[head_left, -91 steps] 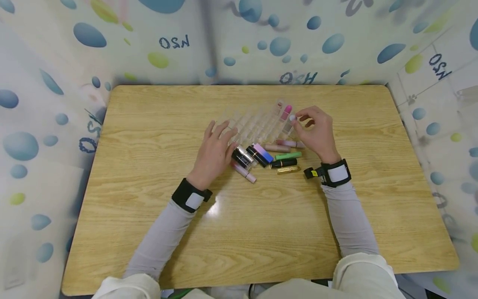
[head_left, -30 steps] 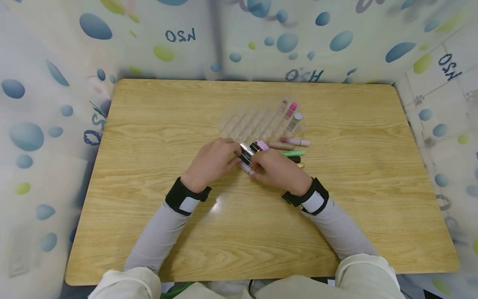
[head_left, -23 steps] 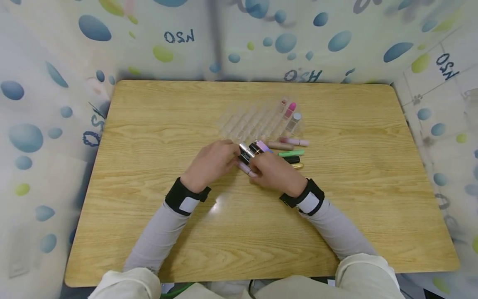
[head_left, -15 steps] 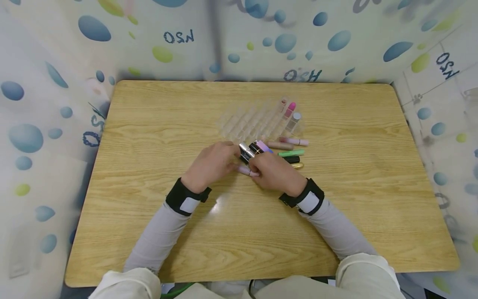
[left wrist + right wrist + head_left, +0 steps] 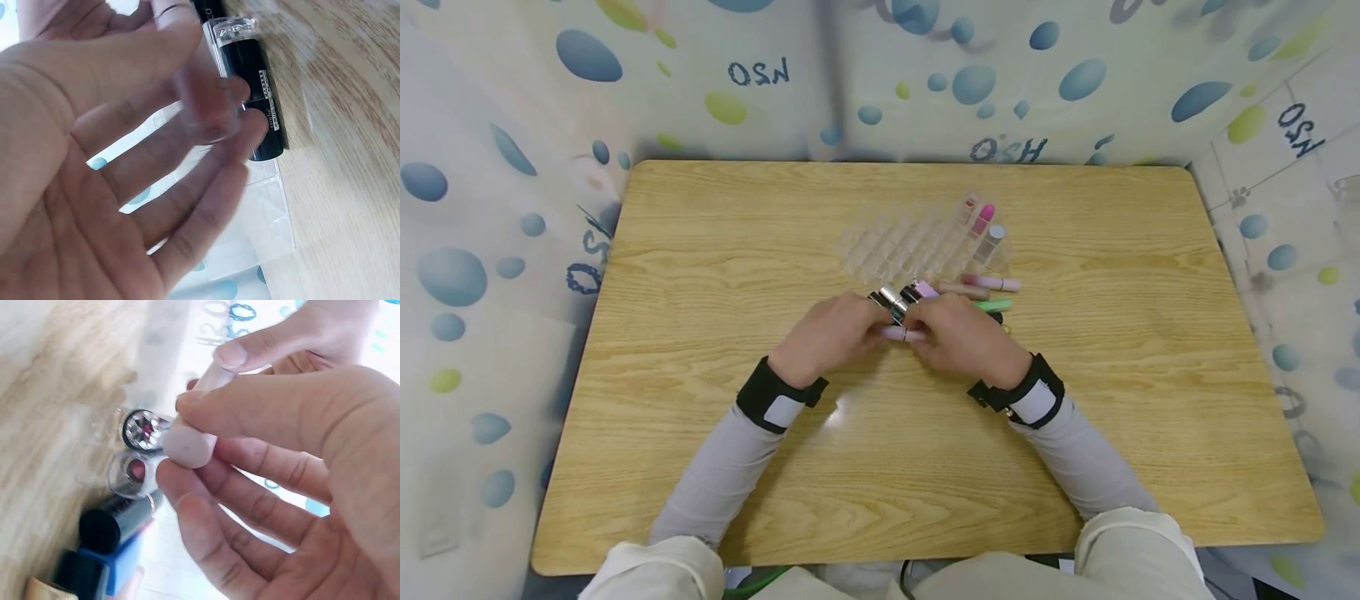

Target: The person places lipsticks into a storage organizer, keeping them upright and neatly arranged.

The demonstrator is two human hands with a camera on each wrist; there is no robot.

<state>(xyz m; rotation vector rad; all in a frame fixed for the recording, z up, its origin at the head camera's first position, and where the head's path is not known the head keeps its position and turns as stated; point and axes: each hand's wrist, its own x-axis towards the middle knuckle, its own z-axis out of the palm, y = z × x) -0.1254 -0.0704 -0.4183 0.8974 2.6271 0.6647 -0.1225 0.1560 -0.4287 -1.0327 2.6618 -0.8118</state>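
Note:
Both hands hold one lip gloss tube between them, just in front of a cluster of lipsticks. My left hand pinches its clear, pinkish end, thumb on top and fingers beneath. The pale pink cap is pinched by my right hand, whose other fingers curl loosely below. Right behind the hands lie a black-and-silver lipstick and a lipstick with a lilac part. In the left wrist view a black lipstick with a clear end lies past the fingertips.
Behind the cluster stands a clear compartment organizer. Its right side holds a bright pink lipstick and a white-topped tube. A pink tube, a brownish tube and a green tube lie in front of it.
My right hand has left the white-topped tube in the organizer and come to the lip gloss. My left hand moved down from the organizer's edge. The lip gloss has turned more level between both hands.

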